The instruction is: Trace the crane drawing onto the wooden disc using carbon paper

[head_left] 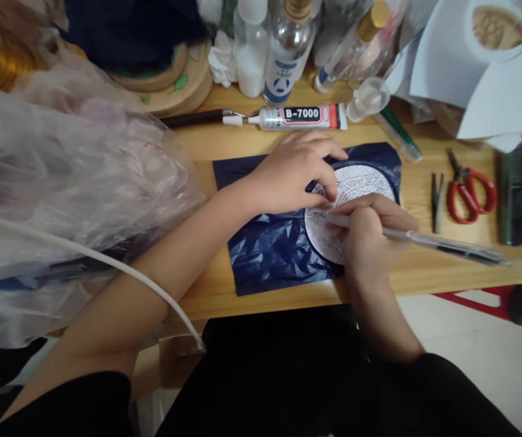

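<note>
A round white paper pattern [365, 177] with black line drawing of scales and swirls lies inside a dark hoop, on crinkled dark blue sheet [270, 249]. My left hand [300, 173] rests across its left side, thumb and index fingertips close together on the paper, the other fingers curved over the hoop's upper edge. In my right hand [368, 233] is a clear-barrelled pen [443, 243], slanting down to the left. Its tip meets or hovers just over the pattern by my left thumb; I cannot tell which. The lower right of the pattern is hidden behind my right hand.
Behind the sheet lie a B-7000 glue tube [304, 117] and a dark-handled tool [195, 118]. Several bottles [283, 54] stand further back. Tweezers [437, 203] and red-handled pliers [470, 191] lie right. Plastic bags [61, 164] and a white cable [106, 258] crowd the left.
</note>
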Available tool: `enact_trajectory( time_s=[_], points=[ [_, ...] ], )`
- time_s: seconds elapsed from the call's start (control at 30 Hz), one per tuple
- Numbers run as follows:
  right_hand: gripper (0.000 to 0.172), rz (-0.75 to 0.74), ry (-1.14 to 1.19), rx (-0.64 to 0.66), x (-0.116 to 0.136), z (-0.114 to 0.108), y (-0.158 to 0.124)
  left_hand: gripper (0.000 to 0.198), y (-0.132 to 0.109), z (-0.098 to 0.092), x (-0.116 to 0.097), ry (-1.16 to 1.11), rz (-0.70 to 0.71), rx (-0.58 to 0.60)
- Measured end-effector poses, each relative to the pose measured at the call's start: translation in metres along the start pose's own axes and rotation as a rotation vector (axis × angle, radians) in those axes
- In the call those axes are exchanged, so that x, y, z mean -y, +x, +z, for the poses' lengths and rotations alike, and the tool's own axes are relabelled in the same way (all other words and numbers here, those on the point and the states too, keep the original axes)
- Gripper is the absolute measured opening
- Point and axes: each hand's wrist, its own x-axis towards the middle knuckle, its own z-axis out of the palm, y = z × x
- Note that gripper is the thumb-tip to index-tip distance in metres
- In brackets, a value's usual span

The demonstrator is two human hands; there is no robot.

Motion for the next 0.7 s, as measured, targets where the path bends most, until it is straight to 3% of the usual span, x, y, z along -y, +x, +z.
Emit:
enact_trajectory(
  time_s=[0.7],
  points=[
    [0.026, 0.047, 0.006, -0.057, 0.0029, 0.0014, 0.0013, 0.005, -0.0004, -0.0004, -0.0014, 0.012, -0.016, 0.016]
  ],
)
